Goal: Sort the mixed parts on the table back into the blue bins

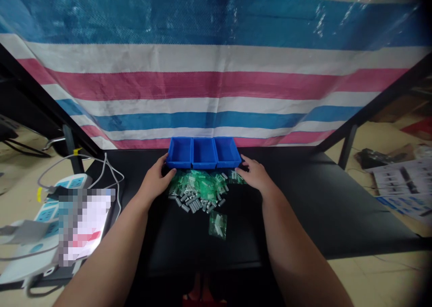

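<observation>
Three blue bins stand side by side at the back of the black table: a left bin, a middle bin and a right bin. My left hand is at the outer side of the left bin, thumb and fingers apart. At the right bin's outer side is my right hand, its fingers spread around the front corner. In front of the bins lies a pile of green-tinted plastic bags with loose silvery cylinders. Closer to me is a single small bag with pieces inside.
A striped sheet hangs behind the black table. On the left are white power strips, cables and a partly pixelated flat item. Dark frame bars slope down on both sides.
</observation>
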Demonstrator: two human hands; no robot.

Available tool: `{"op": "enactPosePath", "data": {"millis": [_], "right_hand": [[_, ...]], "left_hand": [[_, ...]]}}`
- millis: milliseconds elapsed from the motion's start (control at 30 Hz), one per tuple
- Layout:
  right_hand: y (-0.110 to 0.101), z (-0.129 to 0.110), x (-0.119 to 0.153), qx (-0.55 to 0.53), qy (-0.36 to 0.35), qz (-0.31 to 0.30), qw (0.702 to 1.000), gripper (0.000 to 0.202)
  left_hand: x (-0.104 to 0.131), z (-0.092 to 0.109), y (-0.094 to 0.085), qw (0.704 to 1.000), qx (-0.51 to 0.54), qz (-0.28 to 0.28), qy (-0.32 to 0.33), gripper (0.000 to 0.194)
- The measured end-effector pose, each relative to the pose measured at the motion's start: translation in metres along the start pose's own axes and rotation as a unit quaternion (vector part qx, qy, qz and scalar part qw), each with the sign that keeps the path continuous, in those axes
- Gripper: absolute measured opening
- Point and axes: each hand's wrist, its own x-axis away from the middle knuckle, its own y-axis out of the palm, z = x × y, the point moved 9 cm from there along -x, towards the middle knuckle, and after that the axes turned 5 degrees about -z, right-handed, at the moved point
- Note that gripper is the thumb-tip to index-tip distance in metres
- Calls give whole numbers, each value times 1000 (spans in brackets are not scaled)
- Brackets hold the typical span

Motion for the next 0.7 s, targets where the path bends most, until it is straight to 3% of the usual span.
{"op": "enactPosePath", "data": {"millis": [133, 233, 367, 467, 633, 700], "right_hand": [[0, 13, 8, 19, 30, -66, 997, 62], [1, 8, 14, 11, 12, -93, 996, 55], [-1, -4, 19, -69, -2, -116, 991, 26], [-9, -12, 21, -145, -7, -100, 984, 16], [-31, -25, 25, -245, -42, -28, 968, 17], [-28, -29, 27, -279, -46, -44, 958, 20]], "left_hand": [[1, -8, -14, 996, -87, 7, -11, 68], [4, -19, -15, 981, -180, -58, -52, 59], [12, -16, -17, 962, -243, -108, -55, 55], [17, -13, -16, 956, -256, -133, -58, 57], [19, -12, -14, 954, -244, -152, -80, 59], [19, -15, -12, 954, -234, -158, -98, 59]]}}
